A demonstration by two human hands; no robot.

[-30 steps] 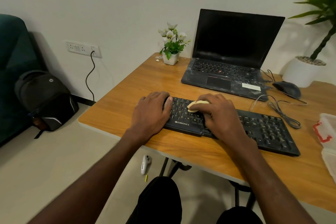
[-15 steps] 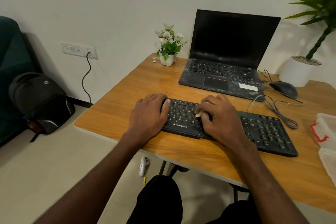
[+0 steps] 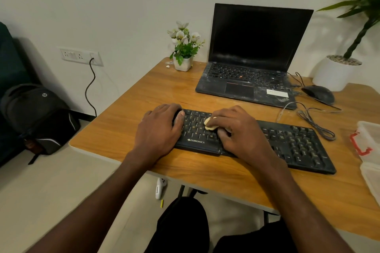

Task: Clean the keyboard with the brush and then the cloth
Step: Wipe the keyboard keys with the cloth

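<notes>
My right hand (image 3: 244,129) pinches a small pale wad, which I take to be the cloth (image 3: 210,124), and presses it on the keys of the keyboard (image 3: 287,141) near its left-middle. A second ago the cloth sat a row or so farther back on the keyboard and showed more; half a second ago my fingers nearly hid it; now it peeks out again on the thumb side, so I am rubbing back and forth over the same patch of letter keys. That suggests the wiping stage is under way on the left half, with the right half and number pad yet to be covered. My left hand (image 3: 159,129) lies flat and relaxed over the keyboard's left end, fingers straight, steadying it as before; it holds nothing. The keyboard sits on the table (image 3: 127,129) along its near edge, where it was. I can't see a brush anywhere. Counting: one keyboard, one cloth, two hands; behind the keyboard one dusty laptop (image 3: 253,63); to the keyboard's far right one mouse (image 3: 317,93) with a coiled cable (image 3: 314,121); one small flower pot (image 3: 184,47) far left of the laptop; one large white planter (image 3: 335,72); one plastic box (image 3: 370,150) right of the keyboard; one backpack (image 3: 35,115) on the floor.
</notes>
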